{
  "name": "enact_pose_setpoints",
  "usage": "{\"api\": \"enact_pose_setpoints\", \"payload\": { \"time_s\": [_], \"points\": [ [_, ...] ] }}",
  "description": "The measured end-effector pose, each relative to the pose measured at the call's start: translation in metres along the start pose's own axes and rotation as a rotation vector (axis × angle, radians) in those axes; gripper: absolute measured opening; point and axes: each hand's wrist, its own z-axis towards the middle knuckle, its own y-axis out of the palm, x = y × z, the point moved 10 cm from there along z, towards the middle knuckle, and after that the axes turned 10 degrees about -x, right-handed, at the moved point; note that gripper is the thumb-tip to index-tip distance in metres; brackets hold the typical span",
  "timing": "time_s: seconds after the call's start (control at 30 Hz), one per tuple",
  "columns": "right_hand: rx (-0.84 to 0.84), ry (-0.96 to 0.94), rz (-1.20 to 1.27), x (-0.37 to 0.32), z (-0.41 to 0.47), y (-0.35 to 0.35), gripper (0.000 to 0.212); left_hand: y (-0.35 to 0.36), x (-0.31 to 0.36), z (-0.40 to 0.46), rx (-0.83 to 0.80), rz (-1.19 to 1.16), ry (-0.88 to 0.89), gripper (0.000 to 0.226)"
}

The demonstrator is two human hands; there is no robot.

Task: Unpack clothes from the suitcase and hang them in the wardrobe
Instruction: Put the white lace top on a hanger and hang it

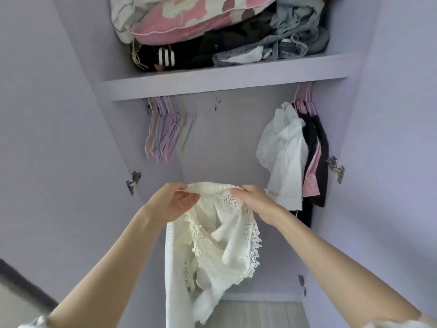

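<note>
Both hands, left hand [176,201] and right hand [251,200], pinch a white lace garment [212,245] by its top edge; it hangs lengthwise downward before the open wardrobe [224,84].

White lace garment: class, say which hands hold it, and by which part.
Both hands hold the white lace garment by its top edge: the left hand at one end, the right hand at the other; the rest hangs free.

soft, even daylight fills the lilac wardrobe [71,138], with no glare and only faint shadow under the shelf [224,76]. the wide lens bends the side walls outward. the forearms near the bottom corners smear slightly; fine detail looks a little soft.
</note>
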Motion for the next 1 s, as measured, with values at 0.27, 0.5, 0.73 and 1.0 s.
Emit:
{"api": "enact_pose_setpoints", "payload": {
  "time_s": [0.27, 0.5, 0.73, 1.0],
  "points": [
    [-0.081, -0.004, 0.199, -0.033, 0.064, -0.006, 0.054, 0.015, 0.016, 0.048, -0.053, 0.375, 0.098, 0.041],
    [-0.152, 0.038, 0.153, -0.044, 0.097, -0.001, 0.074, 0.032, 0.006, 0.085, -0.083, 0.977, 0.156, 0.040],
    [-0.259, 0.122, 0.050, -0.053, 0.142, 0.006, 0.039, 0.001, 0.044, 0.126, 0.062, 1.118, 0.255, 0.023],
    [-0.107, 0.244, -0.073, -0.051, 0.246, 0.013, 0.019, -0.083, 0.076, 0.182, -0.102, 0.734, -0.057, 0.010]
  ]
}}
